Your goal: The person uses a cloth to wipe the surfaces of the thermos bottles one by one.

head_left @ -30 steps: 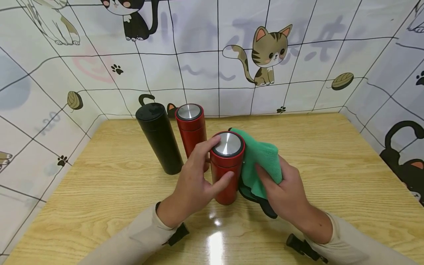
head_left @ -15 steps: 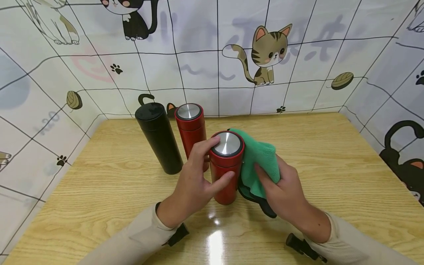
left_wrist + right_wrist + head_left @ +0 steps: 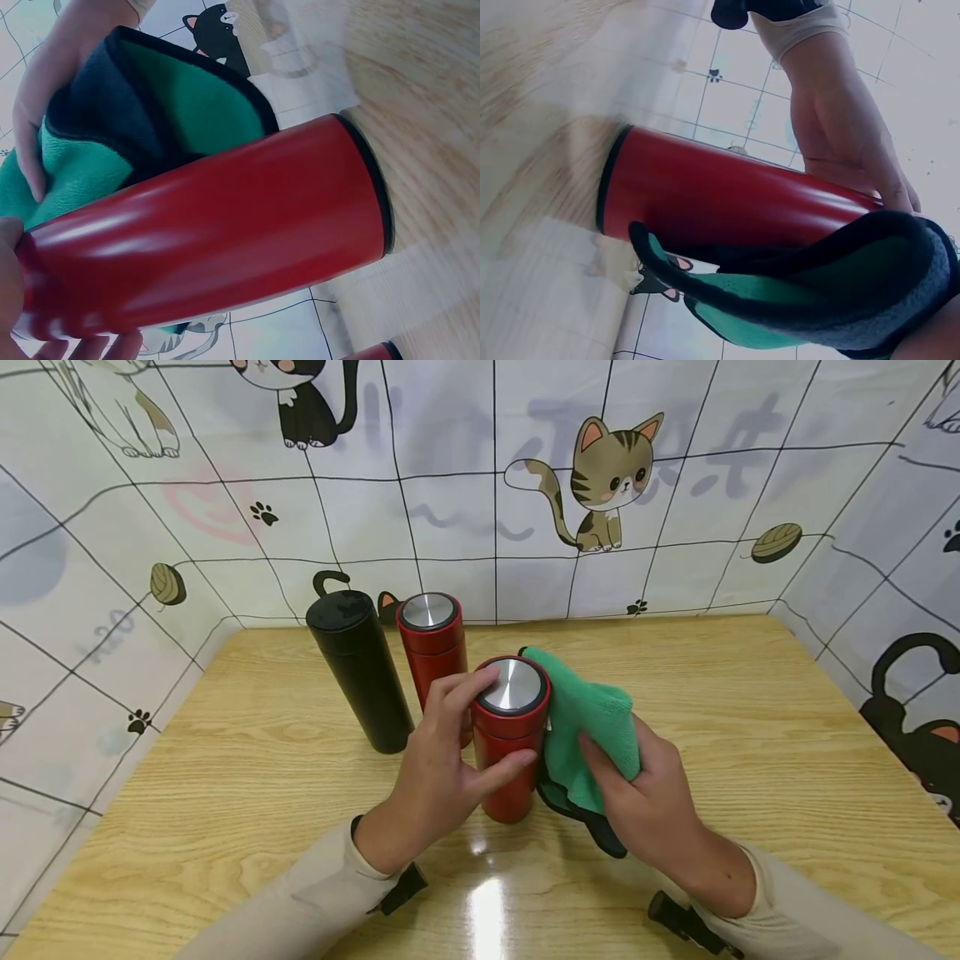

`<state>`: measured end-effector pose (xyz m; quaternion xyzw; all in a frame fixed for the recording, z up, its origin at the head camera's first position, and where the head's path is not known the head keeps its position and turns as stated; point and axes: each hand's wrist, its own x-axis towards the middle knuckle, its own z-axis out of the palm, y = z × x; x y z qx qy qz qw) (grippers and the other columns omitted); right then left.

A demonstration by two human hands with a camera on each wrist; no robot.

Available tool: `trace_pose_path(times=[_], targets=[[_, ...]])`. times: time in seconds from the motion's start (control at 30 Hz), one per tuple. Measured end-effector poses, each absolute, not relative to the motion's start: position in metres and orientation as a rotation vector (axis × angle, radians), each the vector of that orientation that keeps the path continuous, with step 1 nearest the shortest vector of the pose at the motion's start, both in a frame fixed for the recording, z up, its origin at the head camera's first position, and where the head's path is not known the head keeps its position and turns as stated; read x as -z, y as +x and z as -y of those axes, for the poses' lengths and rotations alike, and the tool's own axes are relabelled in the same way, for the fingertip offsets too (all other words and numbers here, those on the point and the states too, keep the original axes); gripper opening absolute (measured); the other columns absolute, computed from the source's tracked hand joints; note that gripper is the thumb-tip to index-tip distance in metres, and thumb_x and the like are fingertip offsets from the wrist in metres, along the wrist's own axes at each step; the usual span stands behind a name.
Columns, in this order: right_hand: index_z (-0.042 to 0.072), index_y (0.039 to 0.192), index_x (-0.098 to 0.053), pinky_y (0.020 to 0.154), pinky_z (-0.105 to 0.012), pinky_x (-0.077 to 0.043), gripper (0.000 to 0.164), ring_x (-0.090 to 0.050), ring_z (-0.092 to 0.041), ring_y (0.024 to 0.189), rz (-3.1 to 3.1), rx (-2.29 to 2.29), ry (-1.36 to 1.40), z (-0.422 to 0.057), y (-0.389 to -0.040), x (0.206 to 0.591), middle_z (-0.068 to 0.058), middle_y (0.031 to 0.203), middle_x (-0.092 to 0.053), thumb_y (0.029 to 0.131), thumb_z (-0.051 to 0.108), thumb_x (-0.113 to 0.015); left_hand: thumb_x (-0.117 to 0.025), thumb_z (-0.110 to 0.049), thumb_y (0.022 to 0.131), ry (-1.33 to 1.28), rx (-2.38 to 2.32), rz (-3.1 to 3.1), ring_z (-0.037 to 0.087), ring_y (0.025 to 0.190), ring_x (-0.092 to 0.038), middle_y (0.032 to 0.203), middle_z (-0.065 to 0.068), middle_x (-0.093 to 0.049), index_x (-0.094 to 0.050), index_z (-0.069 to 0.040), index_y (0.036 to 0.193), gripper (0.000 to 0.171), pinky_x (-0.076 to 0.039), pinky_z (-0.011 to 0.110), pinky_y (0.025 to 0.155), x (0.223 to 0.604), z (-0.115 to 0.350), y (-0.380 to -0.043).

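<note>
A red thermos flask [image 3: 510,777] with a silver lid top stands upright on the wooden table. My left hand [image 3: 442,760] grips its upper part, thumb on the near side and a finger at the lid's rim. In the left wrist view the flask [image 3: 217,225] shows its smooth red side and dark base ring. My right hand [image 3: 656,793] holds a bunched green cloth [image 3: 592,727] with dark edging against the flask's right side. Seen from the right wrist, the cloth [image 3: 780,300] folds along the flask [image 3: 712,195]. The cloth hides part of the right fingers.
Behind the left hand stands a second red flask [image 3: 431,652], partly covered by that hand. A black flask [image 3: 363,677] stands to its left. The wooden table [image 3: 780,743] meets a cat-printed wall covering [image 3: 450,510] at the back and sides.
The gripped flask has shifted very slightly left. My right hand and the cloth have made only small movements beside it. The other two flasks stay in place.
</note>
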<state>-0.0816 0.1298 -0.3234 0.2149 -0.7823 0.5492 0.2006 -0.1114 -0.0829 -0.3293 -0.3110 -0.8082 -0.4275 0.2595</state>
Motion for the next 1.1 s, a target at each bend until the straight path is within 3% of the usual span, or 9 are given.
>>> trace_pose_path(times=[0.2, 0.33, 0.5, 0.7, 1.1], targets=[[0.003, 0.135, -0.058, 0.085, -0.015, -0.055, 0.038, -0.066, 0.001, 0.103, 2.31, -1.529, 0.571, -0.1291, -0.0844, 0.3272, -0.013, 0.123, -0.069, 0.097, -0.001, -0.058, -0.083, -0.026, 0.082, -0.843, 1.137, 2.215, 0.02, 0.102, -0.064, 0.13, 0.015, -0.046, -0.033, -0.016, 0.148, 0.083, -0.059, 0.026, 0.076, 0.3301, 0.0844, -0.1112], [0.002, 0.134, -0.059, 0.085, -0.016, -0.055, 0.036, -0.066, -0.001, 0.101, 2.321, -1.529, 0.55, -0.1289, -0.0842, 0.3269, -0.013, 0.122, -0.07, 0.097, 0.0, -0.059, -0.068, -0.027, 0.089, -0.873, 1.138, 2.244, 0.02, 0.108, -0.063, 0.134, 0.013, -0.046, -0.029, -0.016, 0.149, 0.072, -0.06, 0.029, 0.081, 0.3299, 0.0854, -0.1104], [0.003, 0.136, -0.058, 0.089, -0.015, -0.054, 0.039, -0.065, -0.001, 0.107, 2.285, -1.555, 0.544, -0.1298, -0.0834, 0.3254, -0.014, 0.126, -0.068, 0.097, -0.001, -0.058, -0.055, -0.022, 0.088, -0.929, 1.168, 2.24, 0.021, 0.118, -0.06, 0.14, 0.012, -0.048, -0.027, -0.015, 0.15, 0.068, -0.058, 0.035, 0.092, 0.3264, 0.0862, -0.1105], [0.003, 0.137, -0.056, 0.085, -0.017, -0.055, 0.039, -0.066, -0.002, 0.103, 2.343, -1.513, 0.579, -0.1302, -0.0858, 0.328, -0.014, 0.126, -0.068, 0.099, 0.001, -0.056, -0.053, -0.02, 0.09, -0.954, 1.168, 2.251, 0.02, 0.121, -0.06, 0.135, 0.012, -0.056, -0.025, -0.012, 0.15, 0.067, -0.057, 0.035, 0.096, 0.3252, 0.0866, -0.1103], [0.005, 0.14, -0.054, 0.089, -0.016, -0.054, 0.041, -0.065, -0.002, 0.108, 2.321, -1.547, 0.585, -0.1319, -0.0852, 0.3259, -0.013, 0.131, -0.066, 0.099, 0.0, -0.055, -0.058, -0.023, 0.092, -0.958, 1.091, 2.248, 0.019, 0.121, -0.059, 0.137, 0.011, -0.056, -0.026, -0.012, 0.149, 0.067, -0.056, 0.036, 0.096, 0.325, 0.0863, -0.111]])
